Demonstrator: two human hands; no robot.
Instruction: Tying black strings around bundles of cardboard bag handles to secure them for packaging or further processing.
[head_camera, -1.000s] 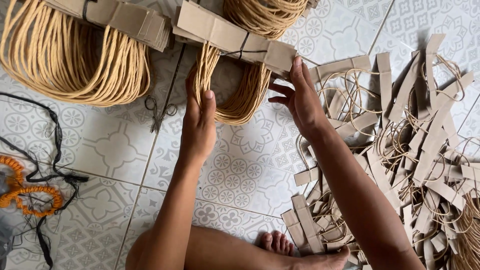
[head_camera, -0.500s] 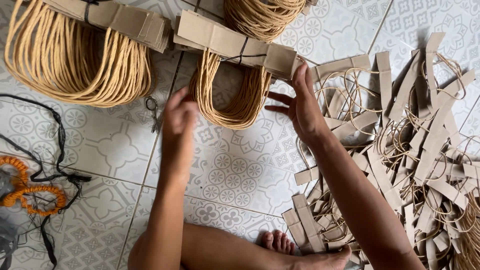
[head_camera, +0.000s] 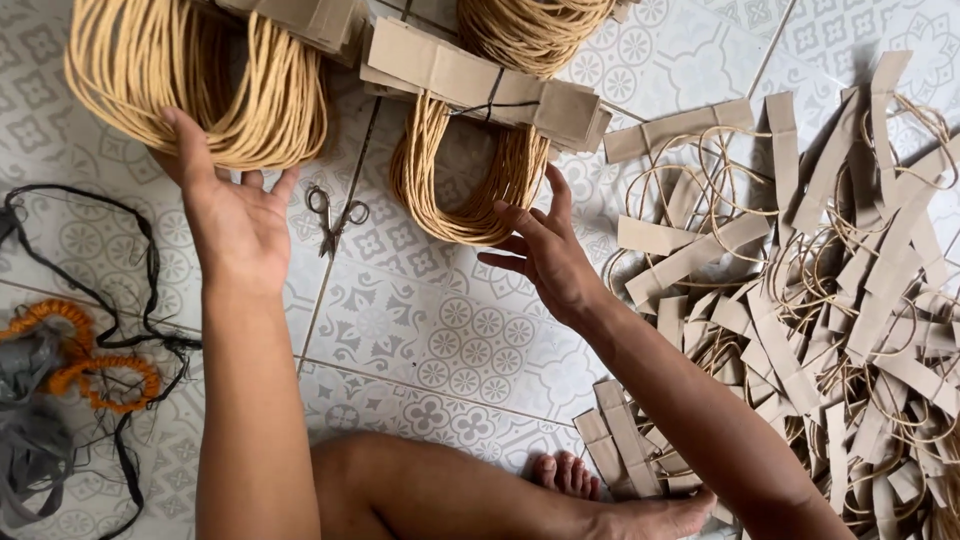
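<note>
My left hand (head_camera: 232, 218) is open, palm up, its fingers touching the lower edge of a big bundle of tan paper-cord handles (head_camera: 190, 80) at the upper left. My right hand (head_camera: 545, 250) is open beside a second tied bundle (head_camera: 475, 130), whose cardboard strips are bound with a black string; its fingers reach the hanging loops. A loose pile of single cardboard-and-cord handles (head_camera: 820, 290) covers the floor to the right of my right arm.
Small scissors (head_camera: 335, 215) lie on the patterned tiled floor (head_camera: 440, 330) between the bundles. Black string (head_camera: 110, 300), orange cord (head_camera: 95, 375) and a grey cloth (head_camera: 30, 430) lie at the left. My bent leg and foot (head_camera: 565, 475) are at the bottom.
My left hand moved left from the middle bundle to the left bundle. My right hand dropped from the cardboard top to the bundle's loops.
</note>
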